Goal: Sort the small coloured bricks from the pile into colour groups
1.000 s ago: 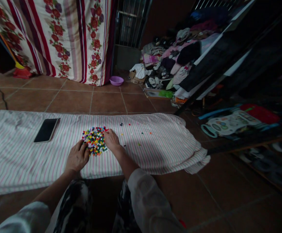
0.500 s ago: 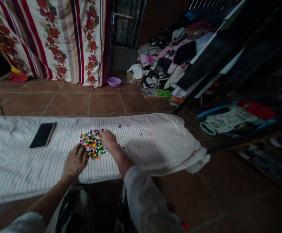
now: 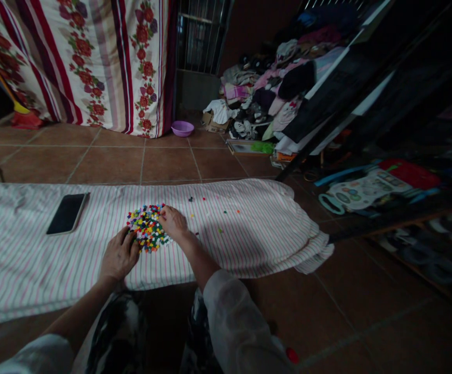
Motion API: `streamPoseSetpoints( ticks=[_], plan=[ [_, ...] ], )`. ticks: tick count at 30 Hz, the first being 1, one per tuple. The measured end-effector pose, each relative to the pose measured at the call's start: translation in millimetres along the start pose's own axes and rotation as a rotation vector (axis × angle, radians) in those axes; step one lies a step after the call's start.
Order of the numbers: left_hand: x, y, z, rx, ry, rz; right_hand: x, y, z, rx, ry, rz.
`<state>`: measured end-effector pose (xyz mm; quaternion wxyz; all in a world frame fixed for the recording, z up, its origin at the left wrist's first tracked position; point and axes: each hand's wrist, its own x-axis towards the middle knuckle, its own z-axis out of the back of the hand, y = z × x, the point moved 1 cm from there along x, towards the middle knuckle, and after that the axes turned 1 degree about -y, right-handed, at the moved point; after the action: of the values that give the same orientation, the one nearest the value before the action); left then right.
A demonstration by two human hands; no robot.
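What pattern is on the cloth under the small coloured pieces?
The cloth is whitish with thin pink and grey-green stripes; head view.

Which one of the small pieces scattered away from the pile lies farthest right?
The orange piece on the striped cloth, just right of the dark green piece; all others lie farther left.

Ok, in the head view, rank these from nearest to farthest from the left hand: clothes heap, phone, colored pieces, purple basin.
From the left hand:
1. Colored pieces, right at its fingers
2. Phone, to its left on the striped cloth
3. Purple basin, beyond the cloth
4. Clothes heap, far right
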<state>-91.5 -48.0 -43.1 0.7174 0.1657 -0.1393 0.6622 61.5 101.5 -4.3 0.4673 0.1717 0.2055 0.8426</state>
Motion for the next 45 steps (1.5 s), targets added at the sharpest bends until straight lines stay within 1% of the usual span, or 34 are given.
streamPoseSetpoints(
  ticks=[3, 5, 8, 10, 12, 14, 16, 18, 22, 24, 26, 28, 31, 33, 39, 45],
  plan=[
    [-1.1, 0.3, -0.8, 0.010, -0.017, -0.004, -10.0, -16.3, 7.9, 0.118, -0.115, 0.015],
    [-1.6, 0.4, -1.4, -0.001, -0.017, -0.002, -19.7, -35.4, 20.0, 0.191, -0.198, -0.006],
    [-1.5, 0.6, -1.9, -0.024, -0.013, 0.007, -40.5, -76.2, 46.0, 0.252, -0.308, -0.115],
    [-0.8, 1.1, -2.0, -0.043, -0.008, 0.013, -57.7, -107.1, 64.7, 0.239, -0.376, -0.194],
    [-0.1, 1.9, -1.8, -0.063, -0.001, 0.031, -75.4, -136.3, 80.2, 0.213, -0.399, -0.245],
    [0.4, 2.4, -1.2, -0.084, 0.006, 0.056, -91.2, -160.7, 91.0, 0.165, -0.420, -0.292],
    [0.2, 1.8, -0.1, -0.107, 0.012, 0.073, -102.8, -178.6, 96.3, 0.121, -0.418, -0.317],
    [-0.8, -0.3, 1.9, -0.130, 0.000, 0.109, -110.0, -190.6, 97.2, 0.085, -0.402, -0.324],
    [-4.6, -8.5, 6.4, -0.133, -0.048, 0.237, -115.2, -202.9, 93.1, 0.026, -0.371, -0.307],
    [-6.2, -12.7, 8.1, -0.105, -0.044, 0.291, -115.9, -206.4, 91.2, -0.006, -0.363, -0.296],
    [-7.2, -15.0, 9.6, -0.062, -0.026, 0.314, -116.7, -209.2, 90.4, -0.027, -0.355, -0.286],
    [-7.8, -15.1, 10.7, -0.012, 0.004, 0.285, -117.4, -211.4, 90.6, -0.034, -0.350, -0.283],
    [-9.1, -12.4, 10.6, 0.050, 0.072, 0.169, -118.8, -213.4, 90.8, -0.054, -0.351, -0.297],
    [-10.6, -9.9, 9.7, 0.082, 0.076, 0.142, -120.0, -213.8, 89.9, -0.071, -0.361, -0.300],
    [-13.9, -8.0, 7.0, 0.154, 0.092, 0.109, -126.4, -214.5, 85.7, -0.070, -0.407, -0.263],
    [-12.8, -9.5, 9.4, 0.126, 0.103, 0.113, -132.4, -215.5, 85.2, -0.022, -0.461, -0.242]
  ],
)
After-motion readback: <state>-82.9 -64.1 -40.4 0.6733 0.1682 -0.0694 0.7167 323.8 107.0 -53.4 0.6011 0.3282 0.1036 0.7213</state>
